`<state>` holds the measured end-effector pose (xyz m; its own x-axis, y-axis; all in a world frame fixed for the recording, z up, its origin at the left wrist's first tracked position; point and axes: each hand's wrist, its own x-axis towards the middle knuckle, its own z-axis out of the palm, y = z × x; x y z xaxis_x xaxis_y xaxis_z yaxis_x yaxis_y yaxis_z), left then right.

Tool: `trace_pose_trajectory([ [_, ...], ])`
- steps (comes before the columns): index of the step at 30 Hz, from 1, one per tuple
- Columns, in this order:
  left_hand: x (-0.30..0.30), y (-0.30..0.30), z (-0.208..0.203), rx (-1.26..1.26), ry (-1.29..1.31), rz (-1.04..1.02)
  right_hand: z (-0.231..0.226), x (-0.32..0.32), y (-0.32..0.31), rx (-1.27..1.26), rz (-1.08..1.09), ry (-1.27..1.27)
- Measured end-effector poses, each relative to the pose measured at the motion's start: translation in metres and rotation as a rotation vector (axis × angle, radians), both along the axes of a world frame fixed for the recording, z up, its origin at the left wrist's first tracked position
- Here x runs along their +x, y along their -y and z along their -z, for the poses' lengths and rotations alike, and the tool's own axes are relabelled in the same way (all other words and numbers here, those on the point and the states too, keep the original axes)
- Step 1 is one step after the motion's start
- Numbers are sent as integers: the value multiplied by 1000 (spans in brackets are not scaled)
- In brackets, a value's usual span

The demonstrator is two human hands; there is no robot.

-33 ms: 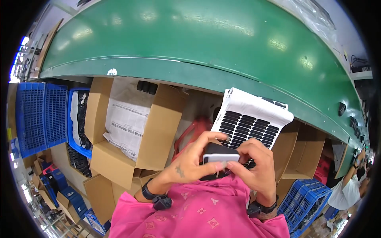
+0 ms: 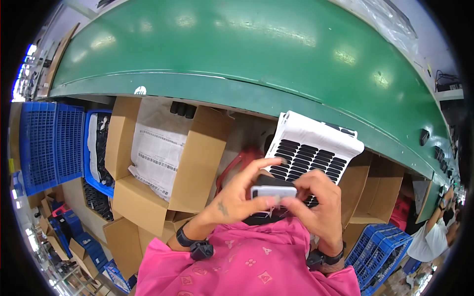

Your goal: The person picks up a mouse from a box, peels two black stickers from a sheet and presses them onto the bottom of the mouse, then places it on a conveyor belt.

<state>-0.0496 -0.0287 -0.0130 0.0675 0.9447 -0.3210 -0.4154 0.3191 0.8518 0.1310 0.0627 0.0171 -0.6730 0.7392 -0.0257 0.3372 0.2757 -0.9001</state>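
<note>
Both my hands meet over my lap around a small black block with a light grey, rounded-edge face turned toward me. My left hand grips it from the left, thumb on the grey face and index finger stretched past the top. On the other side, my right hand pinches its right end between thumb and bent fingers. Just beyond the hands, a white sheet of black oval stickers hangs over the bench edge, its upper part folded back. My fingers cover part of the block and of the sheet's lower end.
A long green bench spans the far side. An open carton with printed white paper stands at left, near a blue bin and stacked blue crates. At right are another carton, a blue crate and a co-worker's arm.
The block has tilted slightly and shifted a little to the left in my fingers. My left index finger sits a bit lower. The sticker sheet has barely moved.
</note>
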Motion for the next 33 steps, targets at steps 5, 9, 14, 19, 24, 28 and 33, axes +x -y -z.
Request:
trace_pose_trajectory([
  [5,0,-4,22,52,195,-313,28,0,-6,535,455,156],
  [9,12,-6,30,33,298,-355,46,-4,-8,693,444,277],
  [14,23,-14,23,79,365,-401,47,-22,-9,707,430,286],
  [19,24,-19,18,10,659,-257,46,-23,-7,626,506,330],
  [24,29,-19,19,-5,724,-316,45,-29,-7,410,602,229],
  [28,32,-17,27,-21,759,-363,41,-28,-5,361,590,107],
  [33,32,-20,28,-40,558,-356,29,-9,1,65,546,-134],
])
